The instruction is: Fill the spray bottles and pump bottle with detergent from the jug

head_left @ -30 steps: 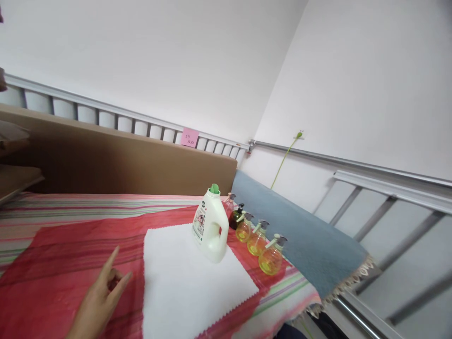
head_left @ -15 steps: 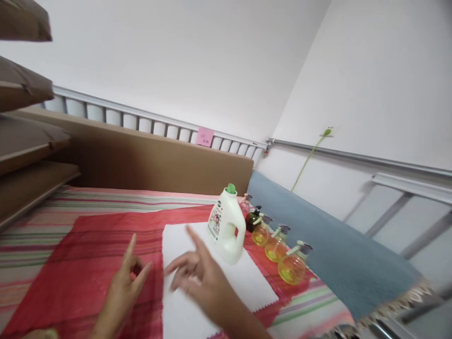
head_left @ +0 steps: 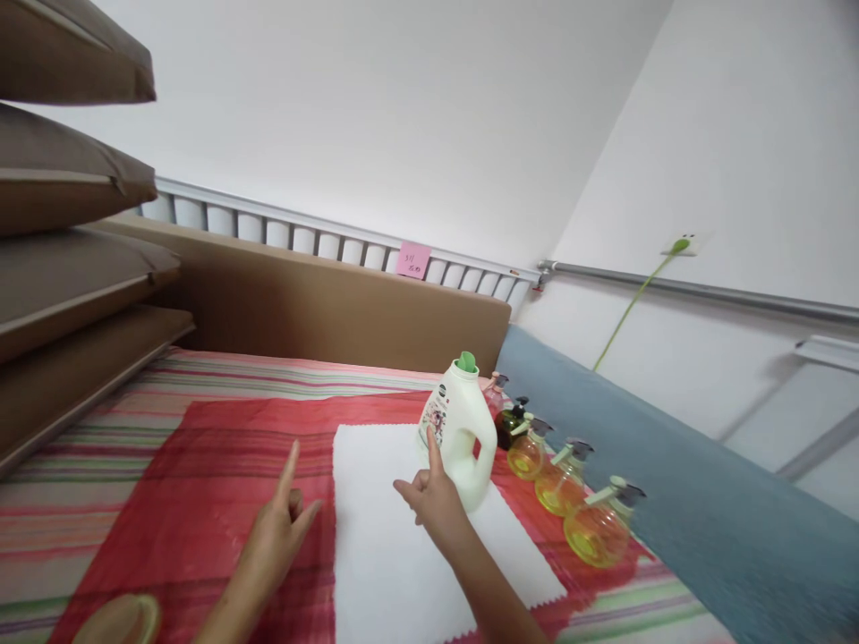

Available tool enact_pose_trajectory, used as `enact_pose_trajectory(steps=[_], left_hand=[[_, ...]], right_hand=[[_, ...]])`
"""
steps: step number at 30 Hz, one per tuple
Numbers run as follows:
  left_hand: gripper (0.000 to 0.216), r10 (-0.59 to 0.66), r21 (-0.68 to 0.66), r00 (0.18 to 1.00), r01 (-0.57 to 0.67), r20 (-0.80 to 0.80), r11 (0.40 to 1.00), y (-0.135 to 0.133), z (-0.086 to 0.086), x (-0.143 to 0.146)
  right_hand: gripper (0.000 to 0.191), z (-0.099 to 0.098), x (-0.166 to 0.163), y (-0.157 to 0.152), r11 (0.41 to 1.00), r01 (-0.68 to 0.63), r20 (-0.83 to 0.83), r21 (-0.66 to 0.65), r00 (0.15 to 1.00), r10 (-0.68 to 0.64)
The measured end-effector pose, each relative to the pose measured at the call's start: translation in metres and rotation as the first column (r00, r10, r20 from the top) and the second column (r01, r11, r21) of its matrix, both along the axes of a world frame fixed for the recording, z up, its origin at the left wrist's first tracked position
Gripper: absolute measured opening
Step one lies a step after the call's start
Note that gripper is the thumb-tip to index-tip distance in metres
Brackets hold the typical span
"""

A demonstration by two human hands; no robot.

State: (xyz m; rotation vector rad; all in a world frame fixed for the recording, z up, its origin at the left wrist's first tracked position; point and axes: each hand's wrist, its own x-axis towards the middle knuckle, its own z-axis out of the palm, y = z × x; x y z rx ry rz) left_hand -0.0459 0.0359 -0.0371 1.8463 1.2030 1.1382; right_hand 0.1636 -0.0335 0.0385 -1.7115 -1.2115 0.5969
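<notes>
My left hand (head_left: 285, 519) hovers over the red cloth (head_left: 228, 465), its index finger pointing forward, thumb apart, the other fingers curled in; it holds nothing. Above the white zigzag-edged cloth (head_left: 376, 546), my right hand (head_left: 433, 501) also has its index finger stretched out and its thumb spread, with nothing in it. Right behind that hand stands a pale detergent-type jug (head_left: 478, 429) with a handle, a printed label and a green spout insert. The right fingertip overlaps the jug's label in view; whether it touches, I cannot tell.
Several pump bottles line up to the right, among them a dark green one (head_left: 510, 427) and a yellow one (head_left: 597, 534). At lower left lies a round pale object (head_left: 117, 621), partly cut off. Brown boards (head_left: 73, 268) are stacked at left; a blue padded edge (head_left: 631, 429) runs along the right.
My right hand has moved right and its fingers have curled in, except the index finger and thumb. The view has shifted left, revealing more of the round object at lower left.
</notes>
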Motion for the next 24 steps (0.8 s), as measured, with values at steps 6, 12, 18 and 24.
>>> enact_pose_trajectory(steps=[6, 12, 18, 24], left_hand=[[0.079, -0.089, -0.076, 0.995, 0.085, -0.053, 0.993, 0.0, -0.007, 0.004], [0.077, -0.071, -0.089, 0.996, 0.066, -0.048, 0.994, 0.002, -0.01, 0.004], [0.077, -0.06, -0.08, 0.996, 0.054, -0.065, 0.995, 0.002, -0.009, 0.005], [0.072, -0.07, -0.051, 0.997, 0.068, -0.026, 0.996, 0.005, -0.014, -0.001]], right_hand=[[0.093, -0.007, 0.006, 0.003, 0.998, -0.019, -0.018, -0.059, 1.0, 0.018], [0.095, -0.008, 0.011, 0.001, 0.997, -0.023, -0.034, -0.078, 0.999, 0.02], [0.089, -0.009, 0.01, 0.0, 0.995, -0.049, -0.027, -0.091, 0.999, 0.047], [0.06, 0.008, 0.051, -0.015, 0.999, 0.048, 0.12, 0.0, 0.992, -0.048]])
